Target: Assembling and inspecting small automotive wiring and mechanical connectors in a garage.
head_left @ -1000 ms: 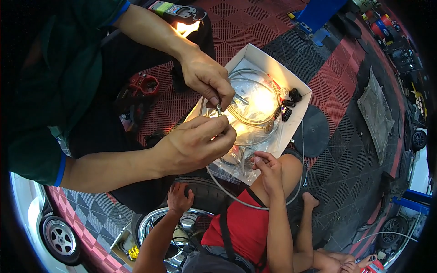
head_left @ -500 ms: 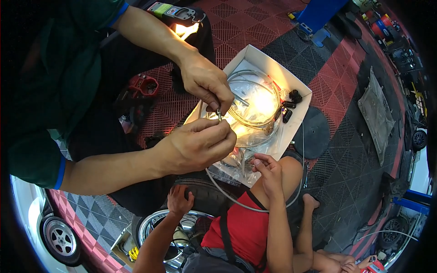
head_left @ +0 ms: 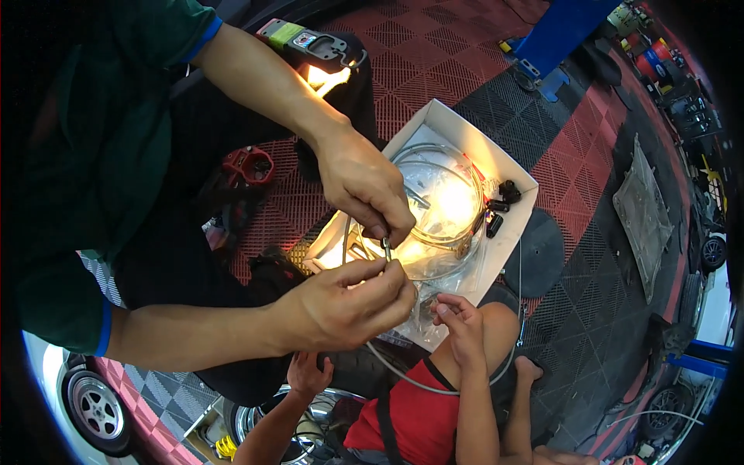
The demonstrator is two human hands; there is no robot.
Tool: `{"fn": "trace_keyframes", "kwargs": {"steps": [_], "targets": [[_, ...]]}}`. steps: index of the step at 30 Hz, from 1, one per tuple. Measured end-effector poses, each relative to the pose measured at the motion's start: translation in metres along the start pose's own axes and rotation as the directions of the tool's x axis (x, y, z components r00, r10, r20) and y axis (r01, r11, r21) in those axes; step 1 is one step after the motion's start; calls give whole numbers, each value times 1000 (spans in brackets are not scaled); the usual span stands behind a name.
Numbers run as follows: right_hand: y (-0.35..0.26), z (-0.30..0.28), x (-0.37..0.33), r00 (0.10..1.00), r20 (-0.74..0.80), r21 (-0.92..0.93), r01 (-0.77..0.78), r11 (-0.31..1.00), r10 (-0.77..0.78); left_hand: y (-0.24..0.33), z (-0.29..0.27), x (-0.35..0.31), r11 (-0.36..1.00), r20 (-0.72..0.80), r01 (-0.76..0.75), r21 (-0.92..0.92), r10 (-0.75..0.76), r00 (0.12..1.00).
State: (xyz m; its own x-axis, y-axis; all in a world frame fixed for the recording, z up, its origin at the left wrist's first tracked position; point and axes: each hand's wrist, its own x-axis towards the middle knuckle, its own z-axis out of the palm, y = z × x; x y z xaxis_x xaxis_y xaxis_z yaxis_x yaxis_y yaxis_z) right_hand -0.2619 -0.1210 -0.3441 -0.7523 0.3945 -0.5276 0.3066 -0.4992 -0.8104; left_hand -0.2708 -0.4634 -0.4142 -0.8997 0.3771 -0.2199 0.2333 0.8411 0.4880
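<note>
My left hand point(head_left: 308, 377) rests by a tyre point(head_left: 358, 372), thumb apart from the fingers, its fingertips partly hidden behind a co-worker's forearm. Above my knee, my right hand point(head_left: 463, 322) has curled fingers with the thumb against them; whatever is between them is too small to make out. A grey hose point(head_left: 403, 376) loops past my right wrist and over my red shorts point(head_left: 395, 415). From the left, a co-worker's two hands point(head_left: 364, 182) pinch a small metal fitting point(head_left: 387, 246) over a white cardboard box point(head_left: 511, 221). Inside it lie coiled clear hose point(head_left: 434, 147) and plastic bags.
Black fittings point(head_left: 496, 208) sit at the box's right side. A round black pad point(head_left: 539, 252) lies on the red and black tile floor. A work lamp point(head_left: 310, 45) shines from the co-worker's leg. Left of the box is a red tray point(head_left: 249, 165); a wheel stands below.
The view has shifted, so the box and the co-worker's hands sit lower in it. The co-worker's forearm now covers part of my left hand. My right hand keeps its curled shape.
</note>
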Motion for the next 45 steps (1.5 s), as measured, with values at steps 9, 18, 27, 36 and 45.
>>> {"fn": "trace_keyframes", "kwargs": {"steps": [9, 18, 27, 36, 45], "targets": [[-5, -2, 14, 998, -21, -10, -67, 998, 66, 7, -9, 1, 1000, -20, 0, -17, 0, 1000], [-10, -12, 18, 995, -60, -37, -76, 996, 73, 0, 0, -5, 998, 20, 34, -60, -33, 999], [-9, -9, 21, 995, -53, -44, -86, 995, 84, 11, -13, 8, 996, -73, -85, -38, 83, 994], [-9, -11, 18, 996, -49, -40, -74, 996, 72, 26, -28, 12, 990, 87, 88, -107, -79, 993], [-9, -11, 16, 996, -49, -45, -71, 996, 69, 26, -28, 11, 994, -3, 3, -110, -3, 1000]]}}
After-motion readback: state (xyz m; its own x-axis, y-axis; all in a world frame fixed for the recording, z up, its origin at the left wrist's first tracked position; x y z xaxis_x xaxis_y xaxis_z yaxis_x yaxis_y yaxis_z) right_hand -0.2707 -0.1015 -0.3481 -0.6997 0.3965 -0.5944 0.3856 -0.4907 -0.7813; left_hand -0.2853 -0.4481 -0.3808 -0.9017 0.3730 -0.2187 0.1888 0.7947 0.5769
